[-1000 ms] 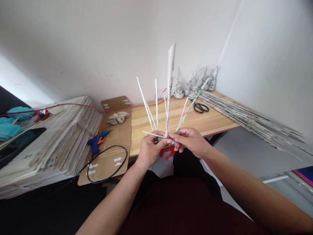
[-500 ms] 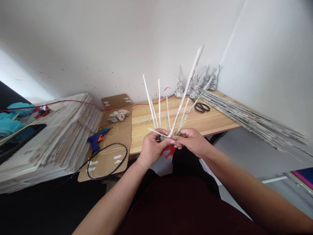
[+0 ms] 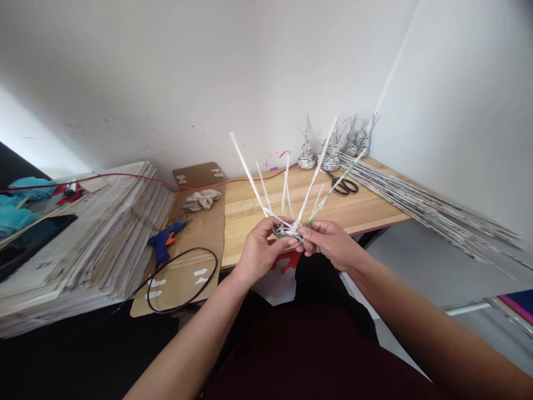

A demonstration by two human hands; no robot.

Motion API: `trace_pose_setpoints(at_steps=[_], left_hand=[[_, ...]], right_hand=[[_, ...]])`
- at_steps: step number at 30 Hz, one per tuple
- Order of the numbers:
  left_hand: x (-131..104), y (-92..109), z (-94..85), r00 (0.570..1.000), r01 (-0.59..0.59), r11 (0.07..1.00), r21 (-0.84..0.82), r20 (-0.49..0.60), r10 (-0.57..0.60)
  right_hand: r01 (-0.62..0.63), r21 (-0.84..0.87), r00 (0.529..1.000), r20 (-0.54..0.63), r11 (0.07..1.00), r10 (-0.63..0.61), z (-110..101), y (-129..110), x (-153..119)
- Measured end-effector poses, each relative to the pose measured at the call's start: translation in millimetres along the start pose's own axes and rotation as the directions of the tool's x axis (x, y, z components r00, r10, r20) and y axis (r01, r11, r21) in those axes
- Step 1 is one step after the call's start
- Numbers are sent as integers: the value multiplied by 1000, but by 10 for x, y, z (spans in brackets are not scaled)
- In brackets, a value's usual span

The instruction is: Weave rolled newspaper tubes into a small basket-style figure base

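Between my hands is a small round woven base (image 3: 290, 232) of rolled newspaper, with several white paper tubes (image 3: 249, 169) fanning upward from it. My left hand (image 3: 260, 250) grips the left side of the base, thumb at the near rim and fingers behind it. My right hand (image 3: 331, 243) pinches the right side, at the foot of a long tube (image 3: 315, 180). A green-marked tube (image 3: 339, 180) slants up to the right from beside my right fingers. The fingers hide part of the weave.
Black scissors (image 3: 345, 184) lie on the wooden table (image 3: 241, 203), near woven paper figures (image 3: 307, 156) and a bundle of paper tubes (image 3: 416, 205). Left are a blue glue gun (image 3: 163, 241), a crumpled cloth (image 3: 202, 200) and stacked newspapers (image 3: 112, 233).
The woven base has turned and tilted, so more of its weave shows. The upright tubes have shifted, and the long right tube's tip is lower. Both hands still hold the piece.
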State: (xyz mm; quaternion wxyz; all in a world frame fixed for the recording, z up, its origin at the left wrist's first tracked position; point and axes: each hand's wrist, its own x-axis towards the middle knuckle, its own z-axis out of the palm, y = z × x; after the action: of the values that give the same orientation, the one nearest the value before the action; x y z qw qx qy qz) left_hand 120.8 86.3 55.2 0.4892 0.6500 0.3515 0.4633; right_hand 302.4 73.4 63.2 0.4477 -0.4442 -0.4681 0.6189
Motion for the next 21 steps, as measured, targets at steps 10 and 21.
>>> trace_pose_setpoints(at_steps=[10,21], left_hand=[[18,-50,-10,979,-61,996,59,-193,71],[39,-41,-142,993,-84,990,110,-70,92]], right_hand=[[-62,131,997,45,989,57,-16,42,46],[-107,200,994,26,974,104,-27,44,50]])
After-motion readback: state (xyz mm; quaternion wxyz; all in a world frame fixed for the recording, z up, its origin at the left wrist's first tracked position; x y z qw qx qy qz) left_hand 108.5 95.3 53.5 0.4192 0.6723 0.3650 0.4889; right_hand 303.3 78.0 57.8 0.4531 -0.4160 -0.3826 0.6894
